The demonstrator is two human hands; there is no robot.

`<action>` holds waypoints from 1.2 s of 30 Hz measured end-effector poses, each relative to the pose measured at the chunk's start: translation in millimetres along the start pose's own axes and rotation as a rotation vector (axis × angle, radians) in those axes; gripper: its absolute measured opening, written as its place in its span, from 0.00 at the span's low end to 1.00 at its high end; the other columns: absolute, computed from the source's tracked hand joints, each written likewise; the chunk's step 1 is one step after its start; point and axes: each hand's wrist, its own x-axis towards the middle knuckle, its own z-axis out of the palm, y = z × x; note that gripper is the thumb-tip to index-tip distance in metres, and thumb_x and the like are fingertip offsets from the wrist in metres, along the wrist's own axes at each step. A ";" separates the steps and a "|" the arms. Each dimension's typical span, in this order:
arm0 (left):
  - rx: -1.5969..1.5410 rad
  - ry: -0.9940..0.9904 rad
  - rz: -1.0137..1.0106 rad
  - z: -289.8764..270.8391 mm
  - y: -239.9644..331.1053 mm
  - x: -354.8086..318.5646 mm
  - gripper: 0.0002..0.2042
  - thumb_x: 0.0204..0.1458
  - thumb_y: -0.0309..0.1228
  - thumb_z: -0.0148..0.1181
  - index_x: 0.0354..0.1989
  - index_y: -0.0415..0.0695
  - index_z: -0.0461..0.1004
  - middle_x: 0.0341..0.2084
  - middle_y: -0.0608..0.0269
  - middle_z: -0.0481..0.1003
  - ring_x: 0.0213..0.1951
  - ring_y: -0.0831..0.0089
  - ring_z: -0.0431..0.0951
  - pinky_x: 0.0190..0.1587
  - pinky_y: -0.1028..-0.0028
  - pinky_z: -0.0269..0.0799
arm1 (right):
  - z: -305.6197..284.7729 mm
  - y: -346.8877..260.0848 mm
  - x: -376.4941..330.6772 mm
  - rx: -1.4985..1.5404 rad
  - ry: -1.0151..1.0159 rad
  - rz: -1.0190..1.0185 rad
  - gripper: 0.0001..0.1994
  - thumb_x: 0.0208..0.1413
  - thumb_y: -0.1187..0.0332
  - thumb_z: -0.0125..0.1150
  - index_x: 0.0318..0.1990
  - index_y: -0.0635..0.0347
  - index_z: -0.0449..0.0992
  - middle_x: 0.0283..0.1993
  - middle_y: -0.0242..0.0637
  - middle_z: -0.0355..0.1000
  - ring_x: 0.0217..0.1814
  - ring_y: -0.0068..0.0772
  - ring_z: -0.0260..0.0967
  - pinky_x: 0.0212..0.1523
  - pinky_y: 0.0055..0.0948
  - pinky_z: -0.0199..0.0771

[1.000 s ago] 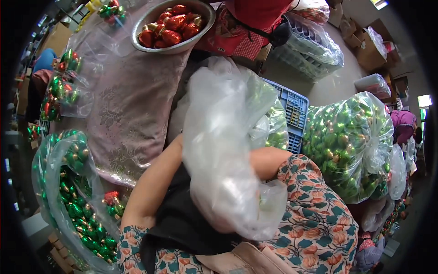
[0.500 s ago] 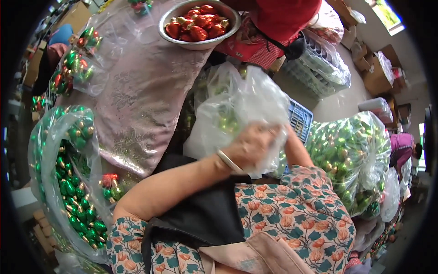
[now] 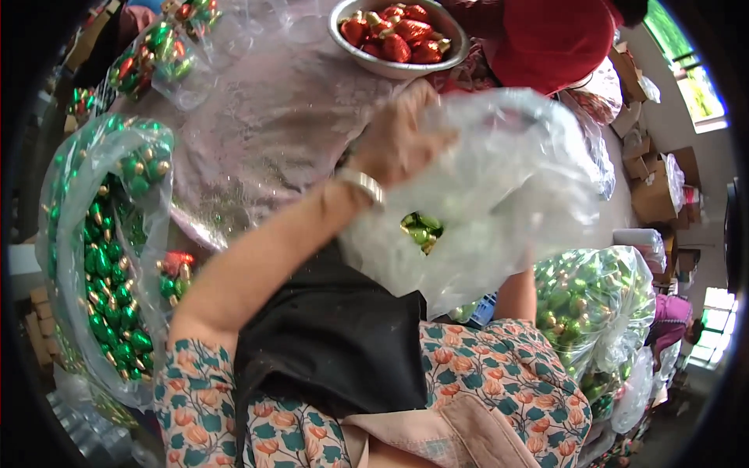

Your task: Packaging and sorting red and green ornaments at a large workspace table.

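A large cloudy plastic bag (image 3: 499, 187) spreads in front of me. Through a small gap in its middle, shiny green ornaments (image 3: 422, 231) with gold caps show. My left hand (image 3: 402, 136), with a pale bangle at the wrist, is at the bag's upper left edge, its fingers bent onto the plastic and smeared by motion. My right forearm (image 3: 516, 298) rises on the bag's right side. The right hand itself is hidden behind the plastic, so its fingers do not show. A black apron or cloth (image 3: 335, 335) covers my lap.
A metal bowl (image 3: 343, 47) of red ornaments stands on the pink cloth-covered table (image 3: 257, 125). Bags of green ornaments lie at left (image 3: 55, 195) and right (image 3: 593, 296). A person in a red top (image 3: 546, 47) is across from me. Cardboard boxes (image 3: 655, 187) stand farther right.
The bag, bunched between my hands before, is now spread wide. My left hand has moved up and left; the right hand has gone behind the plastic. The whole view has shifted.
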 end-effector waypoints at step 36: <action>-0.715 -0.029 -0.590 15.2 -143.1 -82.7 0.15 0.54 0.32 0.48 0.48 0.37 0.70 0.39 0.59 0.76 0.39 0.70 0.76 0.41 0.71 0.71 | -79.9 25.6 -1.0 0.313 0.117 0.291 0.18 0.54 0.56 0.55 0.47 0.58 0.74 0.35 0.42 0.74 0.37 0.35 0.72 0.36 0.33 0.71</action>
